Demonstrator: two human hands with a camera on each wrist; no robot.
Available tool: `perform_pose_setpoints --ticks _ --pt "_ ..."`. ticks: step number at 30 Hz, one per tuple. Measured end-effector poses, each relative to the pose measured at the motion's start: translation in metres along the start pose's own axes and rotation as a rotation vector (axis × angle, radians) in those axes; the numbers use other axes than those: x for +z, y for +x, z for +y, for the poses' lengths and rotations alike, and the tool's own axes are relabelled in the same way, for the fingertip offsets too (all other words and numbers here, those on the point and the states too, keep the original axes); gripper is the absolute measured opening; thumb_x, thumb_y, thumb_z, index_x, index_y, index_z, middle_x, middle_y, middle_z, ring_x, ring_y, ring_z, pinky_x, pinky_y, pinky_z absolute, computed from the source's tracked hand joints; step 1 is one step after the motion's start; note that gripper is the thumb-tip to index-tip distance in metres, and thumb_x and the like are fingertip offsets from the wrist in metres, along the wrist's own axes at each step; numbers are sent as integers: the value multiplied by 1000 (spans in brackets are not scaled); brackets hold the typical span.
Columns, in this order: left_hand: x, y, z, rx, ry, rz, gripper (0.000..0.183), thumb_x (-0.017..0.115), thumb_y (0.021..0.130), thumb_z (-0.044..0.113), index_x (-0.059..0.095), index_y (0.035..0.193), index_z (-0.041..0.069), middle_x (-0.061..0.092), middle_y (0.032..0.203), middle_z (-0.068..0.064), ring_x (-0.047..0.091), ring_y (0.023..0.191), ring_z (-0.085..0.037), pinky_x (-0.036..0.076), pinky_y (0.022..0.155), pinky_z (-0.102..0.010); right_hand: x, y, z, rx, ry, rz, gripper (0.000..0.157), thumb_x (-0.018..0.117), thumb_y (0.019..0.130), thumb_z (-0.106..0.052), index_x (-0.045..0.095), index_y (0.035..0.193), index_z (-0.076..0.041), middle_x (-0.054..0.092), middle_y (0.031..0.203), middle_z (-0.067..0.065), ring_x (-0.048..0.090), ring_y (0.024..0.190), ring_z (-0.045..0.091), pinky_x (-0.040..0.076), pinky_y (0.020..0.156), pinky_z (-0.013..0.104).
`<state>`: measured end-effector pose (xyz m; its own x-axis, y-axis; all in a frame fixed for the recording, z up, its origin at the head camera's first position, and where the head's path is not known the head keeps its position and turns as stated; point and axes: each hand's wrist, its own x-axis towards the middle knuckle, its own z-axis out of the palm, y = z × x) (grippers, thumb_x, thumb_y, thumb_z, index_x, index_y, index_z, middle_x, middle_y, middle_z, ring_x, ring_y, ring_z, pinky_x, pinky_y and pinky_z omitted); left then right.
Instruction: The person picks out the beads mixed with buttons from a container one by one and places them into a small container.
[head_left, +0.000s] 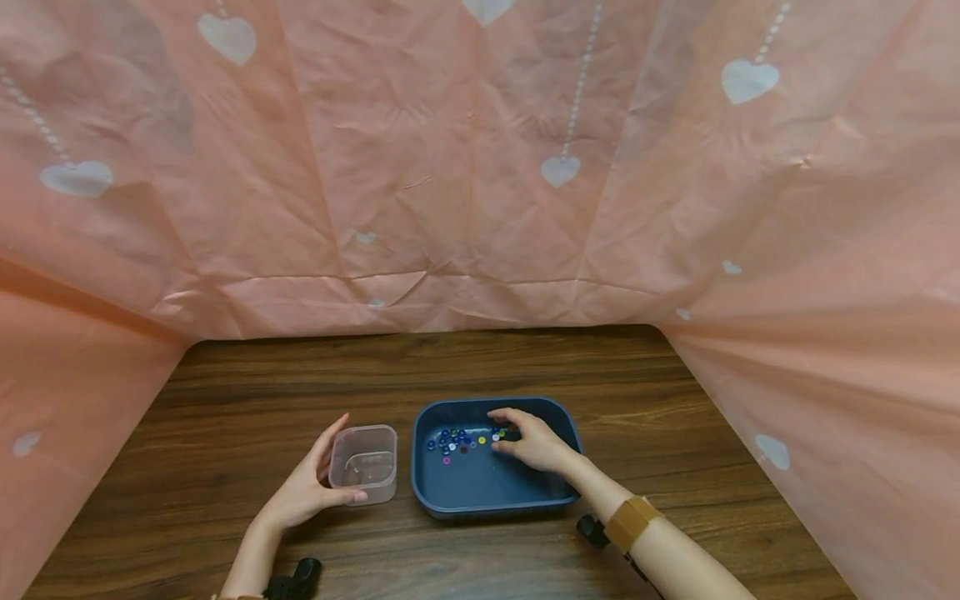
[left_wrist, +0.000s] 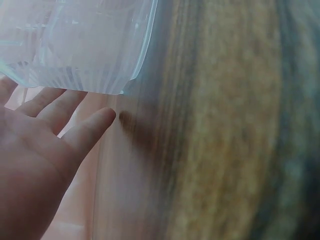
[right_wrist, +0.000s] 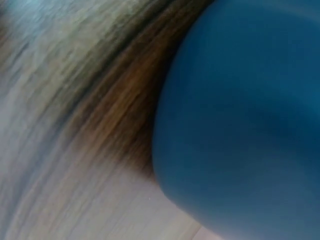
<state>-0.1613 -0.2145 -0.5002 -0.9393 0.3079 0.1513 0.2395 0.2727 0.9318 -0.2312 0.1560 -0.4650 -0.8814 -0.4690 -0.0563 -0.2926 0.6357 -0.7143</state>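
While the left fingers (head_left: 332, 432) grasp the clear container (head_left: 381, 490), the right fingers (head_left: 512, 415) stand parted near the beads (head_left: 454, 437).

Right-wrist view: tray (right_wrist: 235, 120) — blurred, cropped | left-wrist view: tub (left_wrist: 95, 45) — cropped

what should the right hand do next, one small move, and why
Probably have the right hand pinch one of the small coloured pieces near it: its thumb and fingers are parted close to them inside the blue tray, while the left hand holds the clear container beside the tray.
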Motion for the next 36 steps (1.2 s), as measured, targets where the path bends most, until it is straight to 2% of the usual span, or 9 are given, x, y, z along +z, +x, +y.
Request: perform_pose_setpoints --ticks 6,16,23,28,36 --pt "0 0 -1 0 5 3 108 83 75 6 13 156 7 22 152 -34 24 137 -53 29 99 -64 2 3 3 2 -13 0 43 67 93 -13 56 133 -3 59 131 16 55 116 35 43 96 52" --pt "1 0 -2 -13 -17 5 108 83 75 5 12 156 6 22 152 -35 19 138 -56 23 100 -72 2 3 4 -17 -87 27 30 66 93 -10 64 122 -3 63 120 14 59 105 32 46 88 49" --pt "1 0 -1 -26 -6 9 108 83 75 5 11 155 3 23 152 -35 22 137 -55 25 100 -68 5 4 2 -28 -125 45 24 66 92 -8 68 116 -2 64 114 14 60 106 32 46 89 50" --pt "2 -1 0 -37 11 13 108 84 75 7 12 155 6 23 152 -33 24 138 -52 28 100 -64 8 5 -1 -22 -158 49 20 66 92 -7 70 112 -2 65 111 14 58 109 35 44 91 52" --pt "3 0 0 -37 1 14 108 84 74 7 13 156 9 21 153 -33 23 138 -53 26 101 -66 11 8 -4 -5 -205 72 14 68 91 -7 71 104 -4 65 103 10 60 98 29 47 83 48"
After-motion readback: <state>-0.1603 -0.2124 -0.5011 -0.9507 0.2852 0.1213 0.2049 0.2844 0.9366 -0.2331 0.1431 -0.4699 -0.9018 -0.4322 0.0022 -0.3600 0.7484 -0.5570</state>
